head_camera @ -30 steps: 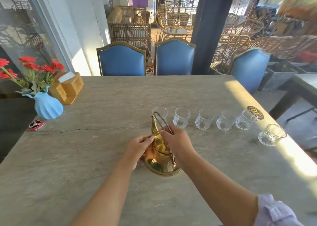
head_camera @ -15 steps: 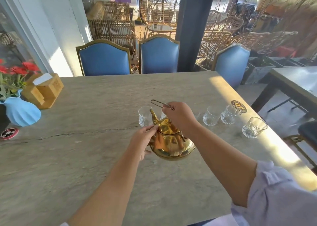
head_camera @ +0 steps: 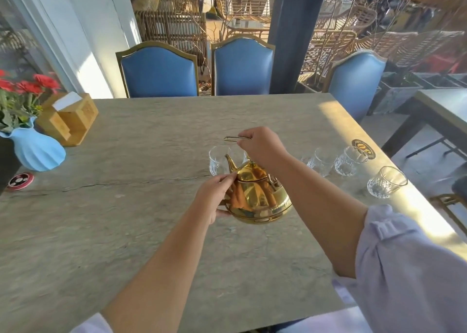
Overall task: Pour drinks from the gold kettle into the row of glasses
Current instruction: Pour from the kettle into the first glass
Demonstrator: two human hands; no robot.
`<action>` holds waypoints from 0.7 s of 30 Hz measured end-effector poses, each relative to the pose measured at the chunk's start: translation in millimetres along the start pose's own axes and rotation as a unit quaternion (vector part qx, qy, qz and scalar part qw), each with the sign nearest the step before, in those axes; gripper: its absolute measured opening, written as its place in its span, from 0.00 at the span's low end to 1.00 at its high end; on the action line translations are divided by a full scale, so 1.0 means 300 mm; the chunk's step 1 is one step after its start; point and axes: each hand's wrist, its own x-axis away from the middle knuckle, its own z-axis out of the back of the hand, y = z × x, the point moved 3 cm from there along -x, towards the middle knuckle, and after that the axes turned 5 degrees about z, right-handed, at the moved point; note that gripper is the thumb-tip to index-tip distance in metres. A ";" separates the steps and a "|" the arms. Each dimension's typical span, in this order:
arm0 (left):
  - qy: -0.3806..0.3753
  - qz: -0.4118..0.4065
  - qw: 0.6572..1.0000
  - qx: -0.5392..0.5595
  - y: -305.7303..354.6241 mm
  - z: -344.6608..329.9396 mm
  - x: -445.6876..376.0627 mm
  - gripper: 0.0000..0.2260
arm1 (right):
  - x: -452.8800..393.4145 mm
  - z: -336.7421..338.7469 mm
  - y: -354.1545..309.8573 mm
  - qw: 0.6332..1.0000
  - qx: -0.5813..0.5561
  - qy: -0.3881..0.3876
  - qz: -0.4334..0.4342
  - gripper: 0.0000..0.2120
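The polished gold metal kettle (head_camera: 257,196) is held clear of the grey stone tabletop (head_camera: 126,206), tipped forward so that its short curved spout (head_camera: 230,161) points at the leftmost clear cut-glass tumbler (head_camera: 216,161) of the row. The thin wire bail handle (head_camera: 236,138) is gripped from above by the right hand (head_camera: 261,145), whose fingers are closed round it. The left hand (head_camera: 214,197) is pressed against the kettle's near side, its thumb and fingertips (head_camera: 231,178) closed on the rim just below the lid (head_camera: 251,172), apparently to steady the tilt and keep the lid seated.

The kettle is judged rigid, smooth and slippery where polished; its weight depends on a fill that cannot be seen. The bail is taken as the proper carrying point, since it pivots freely, so a second contact on the body is needed to set the pour angle. If the contents are hot, the bare wall would be unpleasant to touch.

The tumblers are seen as light, brittle and easily knocked by the spout or a forearm. Three more (head_camera: 320,162) (head_camera: 350,161) (head_camera: 385,182) stand to the right; others are hidden behind the right arm. All visible ones appear empty, so pouring is judged not yet begun.
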 end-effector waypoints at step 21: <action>0.010 0.025 1.000 0.013 0.007 -0.003 0.008 0.16 | -0.071 -0.034 0.000 0.999 0.037 0.000 -0.024 0.12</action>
